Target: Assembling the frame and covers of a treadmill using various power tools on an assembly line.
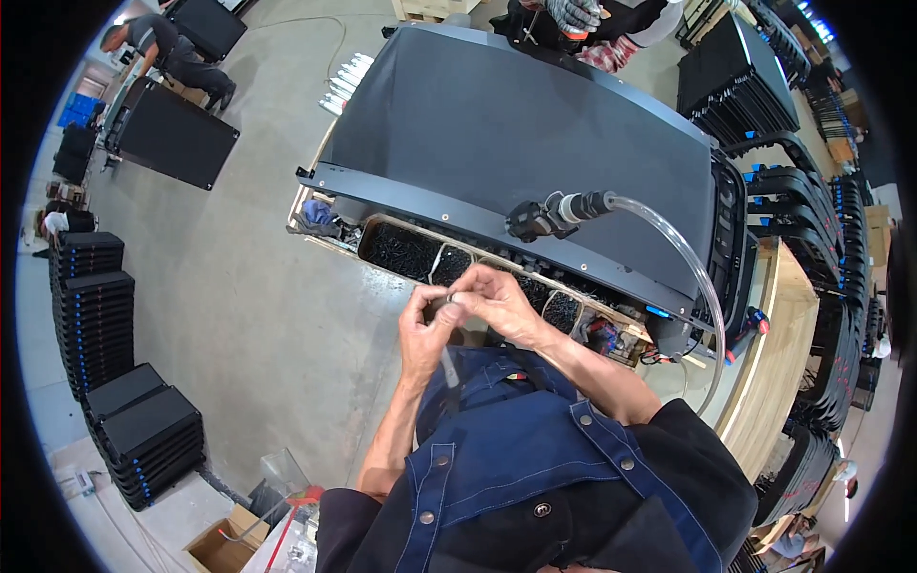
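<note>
My left hand [427, 329] and my right hand [499, 304] meet in front of my body, fingertips pinched together. Between them is a small grey piece [450, 297], mostly covered by the fingers, so its kind is unclear. A grey strip [450, 368] hangs below my left hand against my blue overalls; I cannot tell whether it joins the piece. Just beyond the hands lies a bin of small black parts [401, 250], along the side of a long machine with a black belt-like deck [535, 124]. A black fitting [544, 218] with a clear hose rests over its near rail.
Across the machine, a co-worker's gloved hands [578, 19] hold a tool. A wooden crate [774, 325] and stacked black frames [802, 210] stand right. Stacks of black panels [143, 430] line the left. Another person [162, 53] bends over a black deck at far left.
</note>
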{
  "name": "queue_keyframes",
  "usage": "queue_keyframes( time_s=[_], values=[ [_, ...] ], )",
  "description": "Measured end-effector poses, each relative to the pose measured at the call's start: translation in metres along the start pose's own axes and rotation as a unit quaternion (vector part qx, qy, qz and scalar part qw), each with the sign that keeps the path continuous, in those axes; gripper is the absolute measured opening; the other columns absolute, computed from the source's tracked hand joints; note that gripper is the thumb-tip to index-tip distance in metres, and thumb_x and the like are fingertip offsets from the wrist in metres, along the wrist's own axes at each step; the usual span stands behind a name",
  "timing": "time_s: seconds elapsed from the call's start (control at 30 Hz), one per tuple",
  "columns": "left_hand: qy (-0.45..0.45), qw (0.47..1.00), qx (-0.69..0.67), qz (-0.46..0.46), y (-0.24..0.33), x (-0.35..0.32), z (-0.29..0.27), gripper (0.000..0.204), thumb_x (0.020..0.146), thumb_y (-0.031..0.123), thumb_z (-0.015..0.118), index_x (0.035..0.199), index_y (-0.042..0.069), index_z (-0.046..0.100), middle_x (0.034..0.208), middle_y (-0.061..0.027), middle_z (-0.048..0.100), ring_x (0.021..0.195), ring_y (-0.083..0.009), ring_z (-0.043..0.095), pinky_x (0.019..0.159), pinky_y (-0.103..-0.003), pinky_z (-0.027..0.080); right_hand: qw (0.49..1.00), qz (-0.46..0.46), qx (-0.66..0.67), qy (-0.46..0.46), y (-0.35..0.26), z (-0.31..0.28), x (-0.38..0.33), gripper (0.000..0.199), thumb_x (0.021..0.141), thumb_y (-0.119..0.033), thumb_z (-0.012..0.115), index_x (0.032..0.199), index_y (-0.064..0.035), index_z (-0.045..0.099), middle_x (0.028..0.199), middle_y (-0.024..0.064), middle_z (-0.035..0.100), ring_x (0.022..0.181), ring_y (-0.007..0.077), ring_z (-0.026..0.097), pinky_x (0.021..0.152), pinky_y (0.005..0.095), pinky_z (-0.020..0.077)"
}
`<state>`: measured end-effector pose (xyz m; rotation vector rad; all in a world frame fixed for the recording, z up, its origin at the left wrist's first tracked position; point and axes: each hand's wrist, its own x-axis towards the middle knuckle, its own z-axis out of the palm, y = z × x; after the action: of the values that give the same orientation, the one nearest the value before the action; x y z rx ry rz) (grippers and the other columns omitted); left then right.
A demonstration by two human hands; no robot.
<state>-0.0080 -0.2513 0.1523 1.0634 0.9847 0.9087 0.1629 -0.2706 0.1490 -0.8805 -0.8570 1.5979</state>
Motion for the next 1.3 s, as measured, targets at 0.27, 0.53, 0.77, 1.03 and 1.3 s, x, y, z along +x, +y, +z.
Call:
queue_keyframes(
  time_s=[0.27,0.53,0.77,1.03,1.3],
  values=[
    [-0.043,0.932,-0.168,-0.319,-0.098,0.073,-0.012,0.02,0.094,0.032,0.071,0.096,0.013,0.063,0.079,0.0041,0.057,0.066,-0.0054,0.051,0.051,-0.021,0.038,0.872,-0.213,-0.16,0.411,-0.015,-0.027,-0.002,0.051,0.082,-0.005,0.082,0.126,-0.0038,0.055,0.124,0.0098,0.063,0.111,0.0146,0.061,0.093,0.0316,0.0511],
    [-0.202,0.759,-0.441,-0.435,-0.195,0.159,0.032,0.019,0.093,0.027,0.069,0.106,0.013,0.064,0.09,0.0021,0.061,0.074,-0.0115,0.051,0.056,-0.023,0.037,0.917,-0.167,-0.281,0.229,-0.066,-0.046,0.082,0.059,0.075,0.008,0.078,0.127,-0.0035,0.053,0.128,0.0173,0.065,0.113,0.0258,0.066,0.102,0.0396,0.0514],
    [-0.293,0.765,-0.411,-0.399,-0.187,0.183,0.047,0.017,0.092,0.021,0.073,0.105,0.012,0.066,0.086,-0.0003,0.065,0.069,-0.0129,0.057,0.054,-0.028,0.042,0.893,-0.18,-0.295,0.288,-0.052,-0.041,0.065,0.061,0.075,0.009,0.071,0.13,-0.0067,0.047,0.127,0.0179,0.06,0.109,0.0286,0.066,0.098,0.0452,0.053],
    [-0.264,0.812,-0.363,-0.374,-0.192,0.193,0.053,0.009,0.092,0.011,0.072,0.096,0.01,0.064,0.081,-0.0015,0.062,0.061,-0.0136,0.055,0.05,-0.026,0.041,0.908,-0.224,-0.23,0.267,-0.049,-0.056,0.065,0.058,0.076,0.008,0.078,0.124,-0.0073,0.051,0.119,0.0164,0.061,0.112,0.029,0.063,0.097,0.0463,0.0544],
    [-0.182,0.865,-0.357,-0.303,-0.222,0.17,0.056,0.023,0.083,0.004,0.077,0.098,0.013,0.063,0.081,0.004,0.058,0.065,-0.0072,0.051,0.056,-0.024,0.04,0.92,-0.23,-0.25,0.197,-0.05,-0.057,0.068,0.046,0.075,0.008,0.08,0.112,-0.0061,0.056,0.107,0.0134,0.065,0.105,0.0295,0.066,0.094,0.0465,0.0556]
  ],
)
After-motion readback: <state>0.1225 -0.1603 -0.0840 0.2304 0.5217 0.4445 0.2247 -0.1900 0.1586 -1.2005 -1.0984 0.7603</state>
